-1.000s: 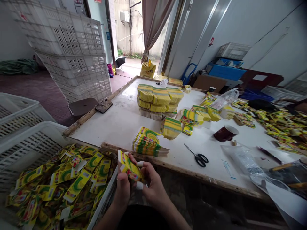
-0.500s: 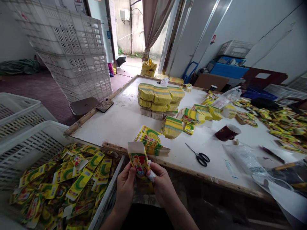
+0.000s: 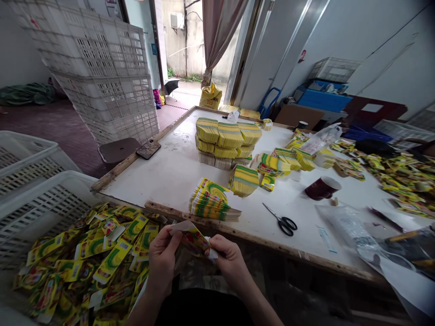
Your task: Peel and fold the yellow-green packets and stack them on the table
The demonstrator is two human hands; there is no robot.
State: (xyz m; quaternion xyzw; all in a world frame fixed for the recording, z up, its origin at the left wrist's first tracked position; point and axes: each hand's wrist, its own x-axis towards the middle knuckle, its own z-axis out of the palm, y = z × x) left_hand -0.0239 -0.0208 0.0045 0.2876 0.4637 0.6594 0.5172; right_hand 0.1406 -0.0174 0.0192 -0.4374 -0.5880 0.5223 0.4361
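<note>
My left hand (image 3: 163,253) pinches the open flap end of a small yellow, red and green printed carton (image 3: 195,240). The carton is tilted on its side in front of the table edge. My right hand (image 3: 228,258) closes on its other end, and something white and crumpled shows at those fingertips; its kind I cannot make out. Just beyond the hands, a fanned stack of flat cartons (image 3: 212,199) lies at the table's near edge. To the lower left, a white plastic crate (image 3: 68,192) holds many such cartons (image 3: 112,262).
Black-handled scissors (image 3: 285,225) and a dark mug (image 3: 321,188) are on the white table (image 3: 132,181). Bundled carton stacks (image 3: 227,140) stand mid-table, and a phone (image 3: 148,148) lies at the left edge. More cartons (image 3: 390,176) are heaped at the right. Tall stacked crates (image 3: 108,77) stand at the left.
The carton has dropped lower and turned from upright to lying sideways, its flap end now toward the left. My left hand has moved left and grips that flap end.
</note>
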